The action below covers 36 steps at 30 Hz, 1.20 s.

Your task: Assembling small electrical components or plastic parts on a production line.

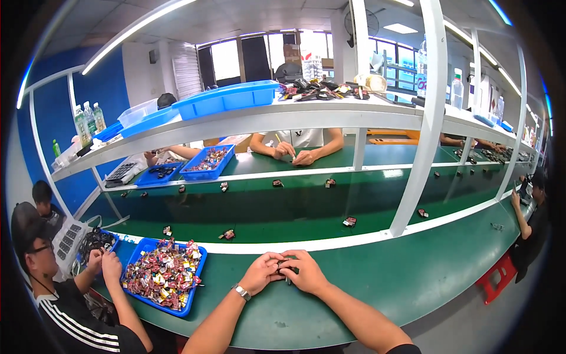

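Note:
My left hand (pixel 263 274) and my right hand (pixel 305 272) meet above the green worktop (pixel 365 277) near its front edge. Their fingers are closed together around a small dark piece (pixel 280 267), mostly covered by the fingertips, so its kind does not show. A watch circles my left wrist. To the left of my left hand stands a blue tray (pixel 193 297), heaped with small red, black and yellow electronic parts (pixel 162 272) with metal ends.
Beyond the worktop runs a dark green conveyor belt (pixel 283 215) with scattered small parts (pixel 349 222). A white shelf post (pixel 415 147) rises ahead on the right. Co-workers sit at left, across and far right. A red stool (pixel 498 277) stands at right; blue bins (pixel 227 101) top the shelf.

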Available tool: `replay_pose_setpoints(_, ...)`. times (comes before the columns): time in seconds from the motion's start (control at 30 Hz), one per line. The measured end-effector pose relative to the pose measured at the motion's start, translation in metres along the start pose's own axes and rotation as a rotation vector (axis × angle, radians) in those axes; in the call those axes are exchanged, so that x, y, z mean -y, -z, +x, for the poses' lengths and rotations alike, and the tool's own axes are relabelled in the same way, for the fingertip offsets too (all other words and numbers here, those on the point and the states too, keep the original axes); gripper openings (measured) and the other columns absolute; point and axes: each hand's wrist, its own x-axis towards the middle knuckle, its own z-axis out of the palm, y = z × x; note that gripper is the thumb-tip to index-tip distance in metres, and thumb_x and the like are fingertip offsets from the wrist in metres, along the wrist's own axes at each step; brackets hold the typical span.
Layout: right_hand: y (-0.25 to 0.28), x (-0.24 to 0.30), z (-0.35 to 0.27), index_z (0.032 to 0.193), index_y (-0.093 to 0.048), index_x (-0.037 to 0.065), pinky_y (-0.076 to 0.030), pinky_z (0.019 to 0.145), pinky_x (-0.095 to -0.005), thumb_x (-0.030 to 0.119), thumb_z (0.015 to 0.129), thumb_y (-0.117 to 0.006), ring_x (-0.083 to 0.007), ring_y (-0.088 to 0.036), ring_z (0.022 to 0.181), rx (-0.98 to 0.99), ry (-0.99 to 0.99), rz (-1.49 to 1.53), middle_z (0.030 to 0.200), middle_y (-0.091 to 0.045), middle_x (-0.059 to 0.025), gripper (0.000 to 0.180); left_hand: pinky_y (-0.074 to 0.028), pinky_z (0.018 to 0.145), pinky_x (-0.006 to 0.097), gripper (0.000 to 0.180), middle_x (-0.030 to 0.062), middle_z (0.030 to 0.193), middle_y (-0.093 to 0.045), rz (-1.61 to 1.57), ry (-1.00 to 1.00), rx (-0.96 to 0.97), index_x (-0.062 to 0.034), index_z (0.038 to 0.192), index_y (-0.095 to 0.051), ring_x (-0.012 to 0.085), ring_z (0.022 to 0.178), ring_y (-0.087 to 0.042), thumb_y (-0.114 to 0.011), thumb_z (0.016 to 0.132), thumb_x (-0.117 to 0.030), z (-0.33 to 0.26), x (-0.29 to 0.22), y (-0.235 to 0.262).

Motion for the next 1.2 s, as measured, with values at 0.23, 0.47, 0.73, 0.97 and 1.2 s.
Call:
replay_pose_setpoints(0.23, -0.011, -0.001, -0.002, 0.096, -0.074, 0.011, -0.048, 0.096, -0.0391, 0.013, 0.080, -0.073, -0.0273, -0.056, 0.114, -0.108, -0.028, 0.002, 0.121, -0.063, -0.0052, 0.016, -0.051, 0.096, 0.040, 0.019, 0.0107, 0.129, -0.055, -0.013, 0.009, -0.050, -0.0079, 0.117, -0.049, 0.0215, 0.115, -0.059, -0.053, 0.098, -0.008, 0.001, 0.003, -0.003)
replay_pose_setpoints(0.47, -0.008, 0.011, 0.000, 0.097, -0.074, 0.010, -0.048, 0.096, -0.0380, 0.009, 0.079, -0.073, -0.0272, -0.055, 0.115, -0.119, 0.026, 0.000, 0.125, -0.061, -0.0059, 0.018, -0.051, 0.099, 0.040, 0.018, 0.0135, 0.134, -0.054, -0.083, -0.073, -0.008, -0.0072, 0.117, -0.048, 0.0220, 0.118, -0.057, -0.050, 0.099, -0.005, 0.000, 0.005, 0.003)
replay_pose_setpoints(0.73, -0.007, 0.008, 0.002, 0.097, -0.074, 0.012, -0.048, 0.096, -0.0388, 0.011, 0.078, -0.075, -0.0284, -0.053, 0.119, -0.160, 0.019, 0.043, 0.129, -0.059, -0.0056, 0.019, -0.049, 0.100, 0.042, 0.021, 0.0163, 0.139, -0.049, -0.110, -0.129, 0.013, -0.0076, 0.118, -0.047, 0.0240, 0.122, -0.055, -0.054, 0.098, -0.007, 0.003, 0.010, 0.002)
replay_pose_setpoints(0.97, -0.008, 0.005, 0.001, 0.098, -0.074, 0.012, -0.047, 0.097, -0.0397, 0.012, 0.079, -0.075, -0.0292, -0.051, 0.120, -0.137, -0.001, 0.047, 0.132, -0.057, -0.0070, 0.020, -0.049, 0.101, 0.046, 0.024, 0.0153, 0.138, -0.051, -0.156, -0.118, 0.008, -0.0090, 0.116, -0.047, 0.0255, 0.120, -0.056, -0.059, 0.096, -0.007, 0.004, 0.010, 0.004)
replay_pose_setpoints(1.2, 0.001, 0.010, 0.001, 0.098, -0.073, 0.011, -0.049, 0.094, -0.0400, 0.010, 0.079, -0.075, -0.0284, -0.054, 0.117, -0.182, 0.091, -0.083, 0.129, -0.057, -0.0087, 0.019, -0.048, 0.102, 0.043, 0.024, 0.0122, 0.132, -0.054, -0.125, -0.129, -0.001, -0.0084, 0.121, -0.045, 0.0227, 0.120, -0.056, -0.052, 0.099, -0.007, 0.002, 0.006, -0.006)
